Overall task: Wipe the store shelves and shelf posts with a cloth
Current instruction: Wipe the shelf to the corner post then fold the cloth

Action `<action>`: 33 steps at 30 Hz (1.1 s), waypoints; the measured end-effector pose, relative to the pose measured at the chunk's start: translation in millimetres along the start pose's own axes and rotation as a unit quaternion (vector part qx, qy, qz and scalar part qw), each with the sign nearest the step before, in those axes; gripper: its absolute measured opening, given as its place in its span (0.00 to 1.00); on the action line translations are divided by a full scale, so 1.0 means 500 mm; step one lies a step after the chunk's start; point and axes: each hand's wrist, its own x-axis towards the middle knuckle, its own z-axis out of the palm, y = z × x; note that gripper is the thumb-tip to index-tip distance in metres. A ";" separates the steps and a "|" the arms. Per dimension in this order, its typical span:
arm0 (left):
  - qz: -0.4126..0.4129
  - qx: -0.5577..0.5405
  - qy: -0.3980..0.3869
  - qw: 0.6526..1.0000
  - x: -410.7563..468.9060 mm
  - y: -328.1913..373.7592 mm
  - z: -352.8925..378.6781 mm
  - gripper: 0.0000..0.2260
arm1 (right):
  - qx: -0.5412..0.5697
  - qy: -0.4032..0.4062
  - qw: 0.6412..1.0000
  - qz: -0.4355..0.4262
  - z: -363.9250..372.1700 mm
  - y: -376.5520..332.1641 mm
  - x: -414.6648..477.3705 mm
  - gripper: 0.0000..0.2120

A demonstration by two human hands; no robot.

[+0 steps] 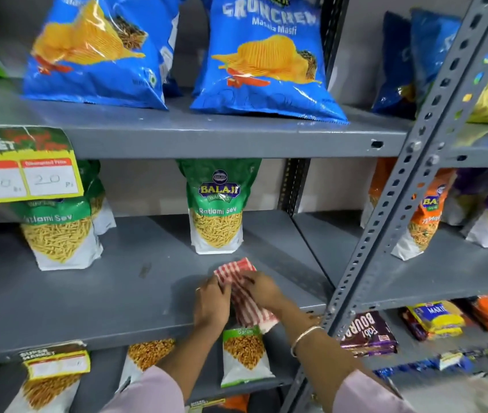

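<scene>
A red-and-white striped cloth lies on the grey middle shelf near its front edge, one end hanging over the edge. My left hand grips its left side and my right hand grips its right side. Both hands rest on the shelf, just in front of a green Ratlami Sev bag. A perforated grey shelf post rises slantwise right of my hands.
Another Ratlami Sev bag stands at left under a yellow price tag. Blue chip bags fill the upper shelf. Snack bags sit below. Orange and purple packets occupy the right-hand rack.
</scene>
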 end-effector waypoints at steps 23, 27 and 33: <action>-0.154 -0.387 -0.156 0.896 -0.004 0.047 -0.096 0.08 | 0.286 0.024 0.954 0.087 -0.072 -0.025 -0.045 0.17; -0.077 -0.398 -0.180 0.896 -0.019 0.024 -0.207 0.07 | 0.302 0.028 0.953 0.023 -0.080 -0.118 -0.110 0.13; 0.068 -0.345 -0.249 0.902 -0.070 -0.042 -0.442 0.08 | 0.259 -0.105 0.958 -0.063 -0.090 -0.286 -0.214 0.10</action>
